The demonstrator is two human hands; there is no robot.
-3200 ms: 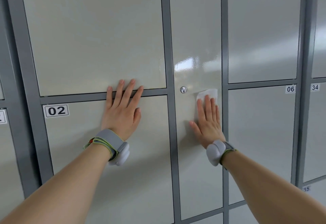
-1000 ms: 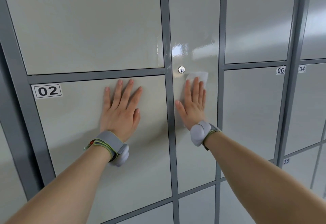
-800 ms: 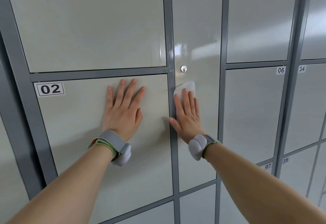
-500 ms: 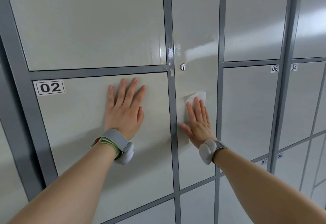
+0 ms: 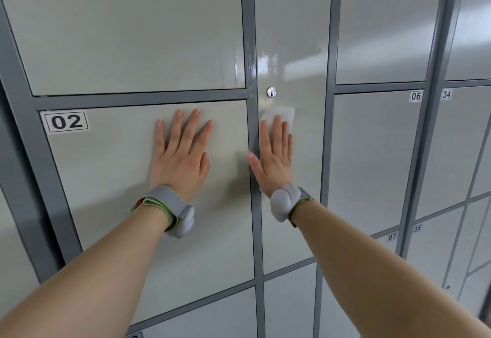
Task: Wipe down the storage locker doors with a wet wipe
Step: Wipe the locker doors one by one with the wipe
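A white wet wipe (image 5: pixel 281 115) lies flat against the tall narrow locker door (image 5: pixel 295 32), just below its round keyhole lock (image 5: pixel 271 92). My right hand (image 5: pixel 273 157) presses the wipe to the door with straight fingers; most of the wipe is hidden under them, and its thumb reaches over the grey frame strip. My left hand (image 5: pixel 180 157) rests flat, fingers spread, on the cream door labelled 02 (image 5: pixel 106 178). The narrow door shines wet above the lock.
Grey metal frame strips (image 5: pixel 251 45) separate the cream doors. More doors labelled 06 (image 5: pixel 415 96), 34 (image 5: pixel 446 94), 07 and 35 stand to the right. Both wrists carry grey bands.
My right hand slid the wipe up and left, from mid-door back to just under the lock. My left hand stayed on door 02.
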